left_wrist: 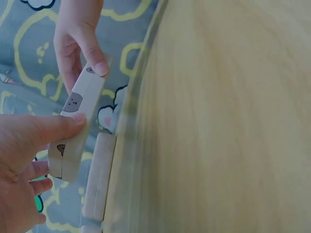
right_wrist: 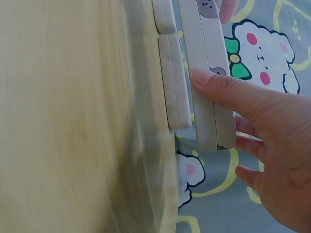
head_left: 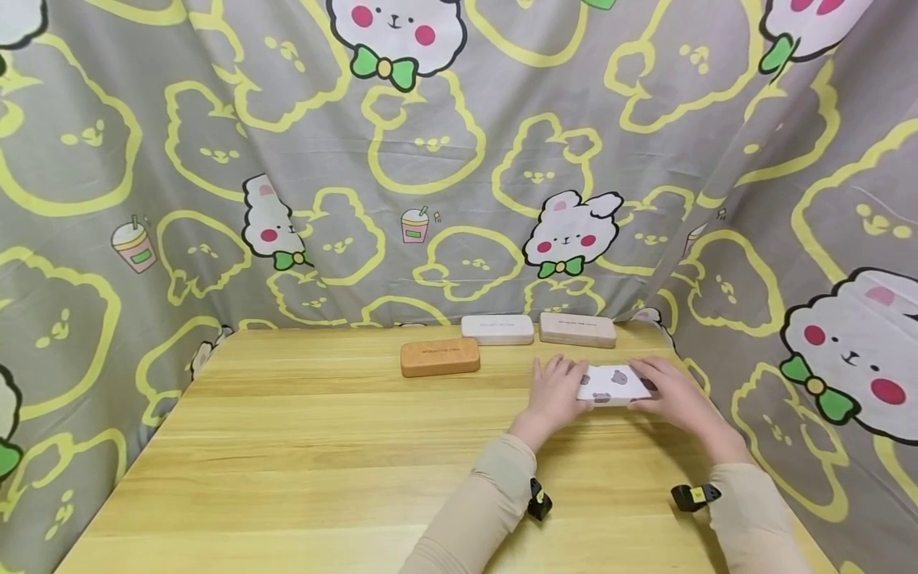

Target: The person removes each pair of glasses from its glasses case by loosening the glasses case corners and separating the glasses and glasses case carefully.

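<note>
Both hands hold a white glasses case (head_left: 610,385) printed with grey bear faces, one hand at each end. It is raised over the right part of the wooden table (head_left: 344,462). My left hand (head_left: 554,396) grips its left end, and in the left wrist view the left thumb (left_wrist: 63,127) lies along the side with the seam. At the opposite end my right hand (head_left: 674,395) grips it, its thumb (right_wrist: 218,85) pressed across the side in the right wrist view. The lid seam looks closed. Fingers under the case are partly hidden.
Beyond the hands, an orange-brown case (head_left: 440,358), a white case (head_left: 497,329) and a pinkish-beige case (head_left: 577,330) lie near the table's back edge. A grey patterned curtain (head_left: 473,96) hangs behind the table and along its sides.
</note>
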